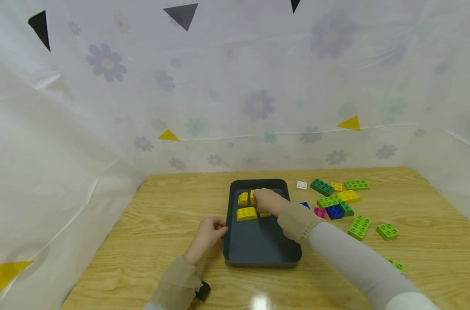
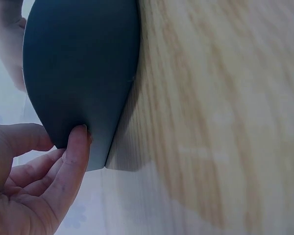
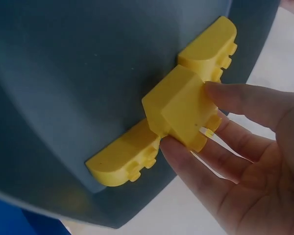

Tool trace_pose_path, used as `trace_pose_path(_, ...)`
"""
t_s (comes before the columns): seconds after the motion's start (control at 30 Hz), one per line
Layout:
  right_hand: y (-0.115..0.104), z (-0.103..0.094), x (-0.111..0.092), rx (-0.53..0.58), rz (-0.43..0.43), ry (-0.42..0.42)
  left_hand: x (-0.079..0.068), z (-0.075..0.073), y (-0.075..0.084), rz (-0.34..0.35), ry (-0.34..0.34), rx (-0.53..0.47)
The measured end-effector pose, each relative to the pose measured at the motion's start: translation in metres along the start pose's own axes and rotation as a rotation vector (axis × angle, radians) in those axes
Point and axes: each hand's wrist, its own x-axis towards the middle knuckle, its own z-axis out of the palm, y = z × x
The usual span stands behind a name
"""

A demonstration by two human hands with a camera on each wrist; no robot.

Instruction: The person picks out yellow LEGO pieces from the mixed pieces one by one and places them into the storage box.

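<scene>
A dark grey tray (image 1: 258, 245) lies on the wooden table, and my left hand (image 1: 208, 234) pinches its left rim. In the left wrist view, the thumb and a fingertip of that hand (image 2: 36, 191) meet over the edge of the tray (image 2: 88, 63). My right hand (image 1: 271, 201) reaches into the tray's far half. Seen from the right wrist, its thumb and fingers pinch a yellow sloped toy brick (image 3: 179, 110). Rounded yellow bricks (image 3: 125, 154) lie on either side of it. An arched yellow brick (image 1: 246, 214) and a smaller yellow brick (image 1: 242, 198) also sit in the tray.
Right of the tray lie several loose bricks: a white one (image 1: 302, 185), a dark green one (image 1: 322, 187), a pink one (image 1: 320, 212), a blue one (image 1: 335, 211) and light green ones (image 1: 359, 227). A small black object (image 1: 202, 291) is by the left wrist. Patterned sheeting (image 1: 235, 86) surrounds the table.
</scene>
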Motion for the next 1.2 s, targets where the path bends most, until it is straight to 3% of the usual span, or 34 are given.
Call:
trace_pose_path(0.73,0.003,0.006,0.002,-0.036,0.067,-0.055,0.0,0.0,0.0,-0.015,0.0,0.01)
trace_pose_path(1.03,0.002,0.006,0.004,-0.031,0.029,-0.05,0.0,0.0,-0.001,-0.011,0.004,0.01)
trace_pose_path(1.2,0.001,-0.004,-0.004,-0.036,-0.01,-0.015,0.0,0.0,-0.001,-0.01,0.005,0.015)
